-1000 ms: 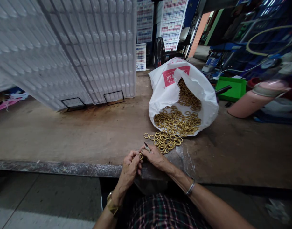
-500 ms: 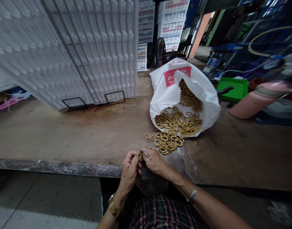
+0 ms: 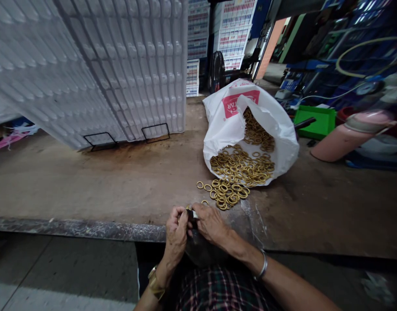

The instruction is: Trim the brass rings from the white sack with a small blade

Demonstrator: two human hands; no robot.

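Observation:
My left hand is closed at the table's front edge, pinching a brass ring between thumb and fingertips. Close beside it, my right hand is closed round a small tool with a pale part showing; its kind I cannot make out. The tool meets the ring at my left fingertips, and the fingers hide most of both. Just beyond my hands lies a loose pile of brass rings. These spill from the mouth of a white sack with many more rings inside.
Tall ribbed clear plastic trays stand at the back left on black wire stands. Right of the sack are a green tray and a pink bottle. White crates are stacked behind the wooden table.
My right hand has turned slightly, bringing the small tool across against the ring in my left fingers. The ring now shows less. The pile and sack stay put.

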